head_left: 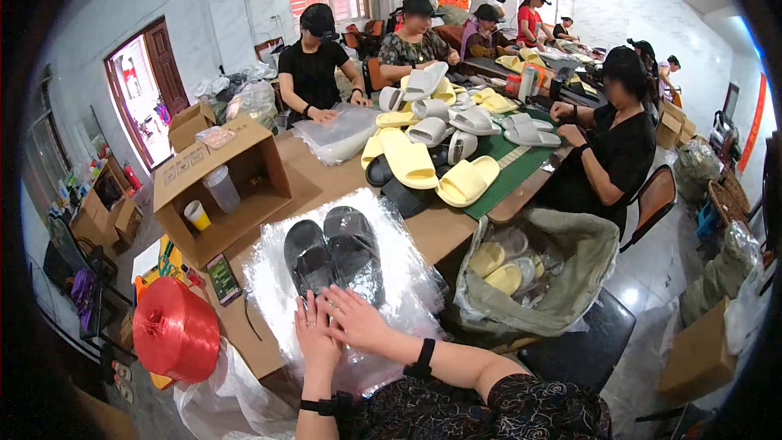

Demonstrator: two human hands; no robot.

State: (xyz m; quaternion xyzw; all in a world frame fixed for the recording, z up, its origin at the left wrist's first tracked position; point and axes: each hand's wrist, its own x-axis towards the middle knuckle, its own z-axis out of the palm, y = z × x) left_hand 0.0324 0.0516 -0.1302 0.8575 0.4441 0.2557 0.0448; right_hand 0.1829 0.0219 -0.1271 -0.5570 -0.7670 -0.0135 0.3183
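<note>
A pair of black slippers [355, 246] lies side by side inside a transparent plastic bag, toes away from me. The bag rests on a stack of flat plastic bags [265, 281] at the near edge of the table. My left hand [316, 341] lies with fingers stretched out on the film at the heel end of the left slipper. Across its fingers reaches my right hand [356, 319], also flat with fingers extended, touching the plastic just below the slippers. Neither hand grasps anything.
Yellow slippers [467, 182] and grey ones are heaped beyond the bags. An open carton [171, 187], a phone [222, 279] and a red twine spool [176, 330] stand left. At right is a lined bin [533, 322] with slippers. Several people work around the tables.
</note>
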